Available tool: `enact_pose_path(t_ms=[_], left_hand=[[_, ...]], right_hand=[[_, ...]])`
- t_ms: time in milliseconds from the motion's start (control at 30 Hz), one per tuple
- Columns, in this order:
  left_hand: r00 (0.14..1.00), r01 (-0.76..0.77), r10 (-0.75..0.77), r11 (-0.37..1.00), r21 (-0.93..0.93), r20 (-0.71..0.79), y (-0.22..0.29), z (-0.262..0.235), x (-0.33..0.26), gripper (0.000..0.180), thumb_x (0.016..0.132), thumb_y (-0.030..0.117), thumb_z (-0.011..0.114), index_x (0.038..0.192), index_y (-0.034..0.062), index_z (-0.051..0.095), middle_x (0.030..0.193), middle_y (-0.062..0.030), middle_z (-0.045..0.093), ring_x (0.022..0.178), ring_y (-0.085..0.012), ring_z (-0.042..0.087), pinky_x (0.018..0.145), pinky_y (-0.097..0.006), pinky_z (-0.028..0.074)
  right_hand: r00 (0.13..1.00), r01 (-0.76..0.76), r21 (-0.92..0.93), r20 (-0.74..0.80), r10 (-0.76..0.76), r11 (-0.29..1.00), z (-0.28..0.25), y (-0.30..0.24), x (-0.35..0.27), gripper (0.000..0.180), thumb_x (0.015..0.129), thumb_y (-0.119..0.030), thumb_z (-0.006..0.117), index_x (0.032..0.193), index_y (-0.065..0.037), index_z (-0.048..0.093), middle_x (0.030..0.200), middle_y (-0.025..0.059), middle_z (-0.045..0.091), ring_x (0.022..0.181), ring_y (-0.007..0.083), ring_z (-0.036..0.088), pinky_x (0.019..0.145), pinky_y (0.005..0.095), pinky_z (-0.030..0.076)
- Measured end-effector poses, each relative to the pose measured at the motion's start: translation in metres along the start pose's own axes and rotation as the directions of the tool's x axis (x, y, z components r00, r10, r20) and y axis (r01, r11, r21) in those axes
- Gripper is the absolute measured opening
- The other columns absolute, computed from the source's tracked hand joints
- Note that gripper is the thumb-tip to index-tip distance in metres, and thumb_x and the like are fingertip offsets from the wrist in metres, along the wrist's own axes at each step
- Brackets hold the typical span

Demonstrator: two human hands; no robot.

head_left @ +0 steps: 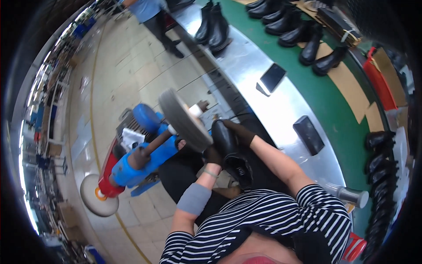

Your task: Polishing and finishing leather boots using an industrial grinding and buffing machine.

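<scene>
1. Both of your hands hold one black boot (228,147): your left hand (213,156) grips it from below near the opening, and your right hand (239,132), in a dark glove, wraps over the toe end.
2. You have the boot pressed up against the grey buffing wheel (184,119), touching its rim on the side nearest you, just above your lap.
3. That wheel sits on the shaft of a blue motor (145,154) with a red base; a second, pale disc (97,196) is on the shaft's far end, low at your left.
4. Your left forearm wears a grey sleeve band (194,199), and your striped shirt (263,220) fills the lower edge of the view.
5. To your right runs a curved steel bench (246,66), with a green belt (325,101) beyond it.
6. On the steel lie a flat dark slab (272,77) and a black block (309,134), both well apart from your hands.
7. Two black boots (213,26) stand on the steel's far end; more boots (299,31) sit in a row on the green belt, and others are stacked at the far right edge (378,163).
8. Sheets of cardboard (347,86) lie on the belt beside a red bin (380,81).
9. A pale tiled floor (127,75) stretches out to your left, where another person (154,17) in a blue top stands at the top of the view.
10. Nothing sits between your hands and the wheel.
</scene>
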State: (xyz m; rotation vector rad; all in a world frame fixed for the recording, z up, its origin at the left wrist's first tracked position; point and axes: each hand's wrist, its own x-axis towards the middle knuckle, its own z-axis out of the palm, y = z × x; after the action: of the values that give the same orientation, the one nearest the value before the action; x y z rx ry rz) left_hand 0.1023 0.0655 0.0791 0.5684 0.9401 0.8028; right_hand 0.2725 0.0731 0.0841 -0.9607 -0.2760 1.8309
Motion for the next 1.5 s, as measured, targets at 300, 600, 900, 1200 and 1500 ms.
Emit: enact_pose_path(t_ms=[300,600,900,1200,1500], left_hand=[[0.951,0.303,-0.250,0.874,-0.380,0.184,0.013,-0.057,0.011,0.052,0.105,0.040,0.040,0.143,0.0047,0.046,0.137,-0.0131,0.055,0.121,-0.0282,0.057,0.107,-0.041,0.044],[0.905,0.403,-0.306,0.836,-0.371,0.294,-0.001,-0.038,-0.035,0.052,0.105,0.040,0.041,0.142,0.0046,0.046,0.137,-0.0131,0.056,0.121,-0.0274,0.058,0.106,-0.040,0.045],[0.965,0.240,-0.156,0.850,-0.469,0.210,0.024,-0.047,0.014,0.051,0.105,0.040,0.042,0.141,0.0045,0.047,0.136,-0.0131,0.056,0.121,-0.0266,0.058,0.106,-0.040,0.046],[0.960,0.263,-0.179,0.836,-0.482,0.213,0.014,-0.044,-0.018,0.051,0.104,0.039,0.043,0.141,0.0044,0.048,0.136,-0.0131,0.056,0.120,-0.0258,0.058,0.105,-0.039,0.046],[0.965,0.230,-0.133,0.837,-0.496,0.224,0.019,-0.041,0.013,0.050,0.104,0.039,0.044,0.140,0.0043,0.048,0.136,-0.0131,0.057,0.120,-0.0250,0.059,0.105,-0.039,0.047]], right_hand=[[0.978,-0.065,0.167,0.206,0.030,0.984,0.030,0.032,0.062,0.066,0.099,-0.054,0.049,0.141,-0.003,0.048,0.134,0.0131,0.059,0.117,0.0227,0.060,0.106,0.0356,0.044],[0.816,-0.323,0.131,0.541,0.206,0.937,0.007,0.009,0.018,0.087,0.092,-0.070,0.047,0.152,-0.009,0.034,0.146,0.0133,0.049,0.136,0.0244,0.045,0.115,0.0471,0.032],[0.932,0.024,0.314,0.337,-0.135,0.949,0.035,-0.004,0.025,0.086,0.094,-0.070,0.037,0.156,-0.011,0.025,0.154,0.0201,0.036,0.139,0.0319,0.040,0.118,0.0504,0.024],[0.907,-0.276,0.096,0.355,0.226,0.956,0.041,0.000,0.025,0.069,0.101,-0.058,0.039,0.153,-0.014,0.031,0.151,0.0127,0.042,0.136,0.0243,0.044,0.113,0.0444,0.035],[0.807,-0.158,0.376,0.582,-0.100,0.913,0.008,-0.013,0.015,0.073,0.099,-0.063,0.033,0.156,-0.016,0.027,0.157,0.0109,0.034,0.144,0.0231,0.033,0.121,0.0515,0.016]])
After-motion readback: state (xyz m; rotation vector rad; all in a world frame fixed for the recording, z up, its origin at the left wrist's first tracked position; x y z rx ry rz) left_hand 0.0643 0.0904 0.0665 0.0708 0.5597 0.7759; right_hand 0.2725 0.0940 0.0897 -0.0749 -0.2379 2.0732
